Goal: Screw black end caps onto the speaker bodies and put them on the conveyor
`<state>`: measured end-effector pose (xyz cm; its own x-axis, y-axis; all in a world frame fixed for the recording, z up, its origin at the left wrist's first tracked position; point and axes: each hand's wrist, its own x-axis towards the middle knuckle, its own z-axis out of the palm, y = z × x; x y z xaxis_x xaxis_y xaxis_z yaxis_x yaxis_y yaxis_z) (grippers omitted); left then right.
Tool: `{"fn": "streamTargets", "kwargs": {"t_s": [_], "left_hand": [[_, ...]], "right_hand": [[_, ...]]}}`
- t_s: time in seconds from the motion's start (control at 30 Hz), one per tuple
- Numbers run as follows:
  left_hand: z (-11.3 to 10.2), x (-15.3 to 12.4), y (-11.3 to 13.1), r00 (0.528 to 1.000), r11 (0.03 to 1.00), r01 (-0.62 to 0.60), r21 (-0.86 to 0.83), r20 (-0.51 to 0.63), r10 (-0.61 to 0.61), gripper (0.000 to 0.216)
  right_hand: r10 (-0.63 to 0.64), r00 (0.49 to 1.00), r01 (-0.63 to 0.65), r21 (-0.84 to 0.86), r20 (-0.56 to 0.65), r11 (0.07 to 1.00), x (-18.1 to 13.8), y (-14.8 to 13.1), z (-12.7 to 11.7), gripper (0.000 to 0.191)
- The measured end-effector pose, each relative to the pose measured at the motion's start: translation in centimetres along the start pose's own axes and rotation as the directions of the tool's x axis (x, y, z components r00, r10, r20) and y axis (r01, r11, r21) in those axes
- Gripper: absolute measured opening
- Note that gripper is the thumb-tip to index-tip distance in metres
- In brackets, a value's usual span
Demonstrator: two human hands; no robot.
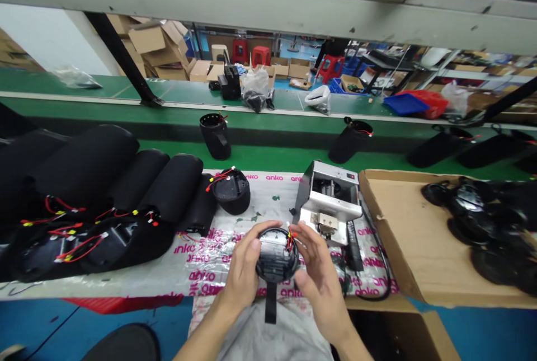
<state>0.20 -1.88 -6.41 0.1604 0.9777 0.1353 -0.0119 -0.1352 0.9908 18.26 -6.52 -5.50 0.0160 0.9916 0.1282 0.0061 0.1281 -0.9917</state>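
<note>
My left hand (246,263) grips the left side of a round black plastic housing (277,257). The housing's open end faces up, with short red wires (290,240) and small connectors at its right edge. A black strap (271,302) hangs from its near side. Around the right side is my right hand (314,266), half curled, thumb apart from the fingers; the fingertips are close to the wires, and contact is unclear. Just behind sits a fabric-covered black cylinder (232,196) with red wires on top. To the right stands a metal bench machine (329,196) with a black cable.
Several black cylinders (172,187) with wires lie piled on the left. A cardboard tray (403,238) on the right holds black parts (474,204). More black sleeves (216,137) stand along the green conveyor (277,155). A metal shelf beam (251,11) crosses overhead.
</note>
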Motion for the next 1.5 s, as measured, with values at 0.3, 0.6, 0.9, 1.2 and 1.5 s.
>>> {"fn": "streamTargets", "kwargs": {"t_s": [0.3,0.6,0.9,1.2,1.5], "left_hand": [[1.8,-2.4,-0.9,0.949,0.989,-0.095,-0.111,-0.309,0.057,0.026],[4.2,-2.3,-0.7,0.873,0.976,-0.117,-0.183,-0.487,0.013,0.023],[1.5,-1.5,-0.5,0.970,0.984,-0.035,-0.173,-0.243,-0.009,0.020],[-2.2,-4.1,-0.8,0.994,0.987,-0.090,0.134,-0.045,0.097,0.058],[-3.6,-2.6,0.3,0.998,0.998,0.052,-0.039,-0.020,-0.052,0.045]], "right_hand": [[0.036,0.952,0.007,0.138,-0.305,0.990,-0.2,0.3,2.7,0.028],[-0.038,0.923,0.019,-0.052,-0.384,0.998,-1.8,1.2,3.4,0.025],[0.201,0.925,-0.146,0.187,-0.324,0.972,-0.4,0.3,2.6,0.032],[0.232,0.920,-0.208,0.109,-0.314,0.972,-0.3,-0.1,1.9,0.035],[0.211,0.942,-0.192,0.097,-0.260,0.977,0.1,0.5,1.5,0.036]]}}
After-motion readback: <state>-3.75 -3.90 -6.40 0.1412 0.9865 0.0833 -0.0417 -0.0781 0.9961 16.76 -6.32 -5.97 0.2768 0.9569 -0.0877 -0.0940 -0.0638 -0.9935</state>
